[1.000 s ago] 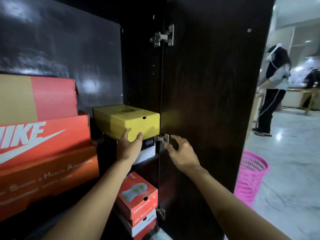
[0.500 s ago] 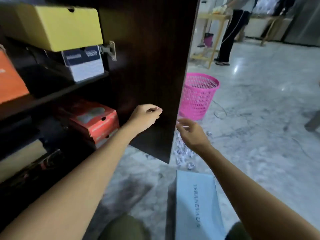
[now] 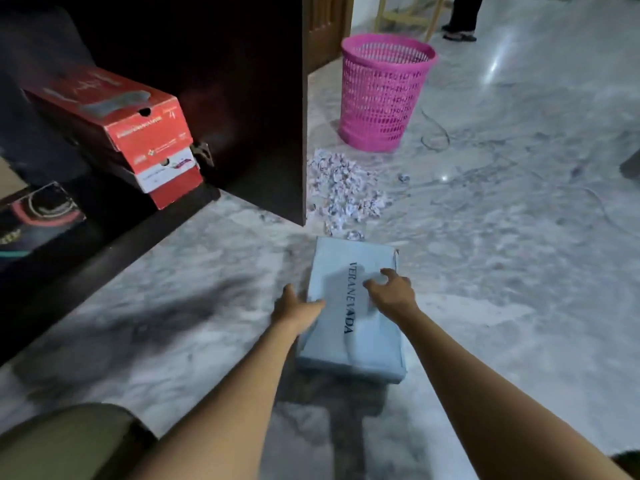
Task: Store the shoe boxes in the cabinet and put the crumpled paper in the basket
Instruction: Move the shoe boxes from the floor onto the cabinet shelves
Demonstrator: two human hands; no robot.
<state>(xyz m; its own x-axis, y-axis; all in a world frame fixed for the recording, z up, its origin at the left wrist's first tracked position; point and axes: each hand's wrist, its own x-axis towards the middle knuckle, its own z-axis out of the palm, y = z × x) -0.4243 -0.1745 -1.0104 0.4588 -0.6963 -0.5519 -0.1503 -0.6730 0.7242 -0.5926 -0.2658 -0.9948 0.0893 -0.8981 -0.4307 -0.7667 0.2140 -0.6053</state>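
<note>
A pale blue shoe box with dark lettering lies flat on the marble floor in front of me. My left hand touches its left edge, thumb up and fingers on the lid's rim. My right hand hovers over the lid with fingers spread and bent, holding nothing. A heap of crumpled paper lies on the floor beyond the box. Behind that heap stands a pink mesh basket. To the left, the dark cabinet is open, and red shoe boxes are stacked on its bottom shelf.
The open cabinet door juts out between the shelf and the paper heap. A black box sits at the far left. A person's feet and a wooden table leg are at the back. A thin cable lies by the basket.
My view dropped from the cabinet shelves to the floor. Both hands left the yellow box and the door and came down to the pale blue box.
</note>
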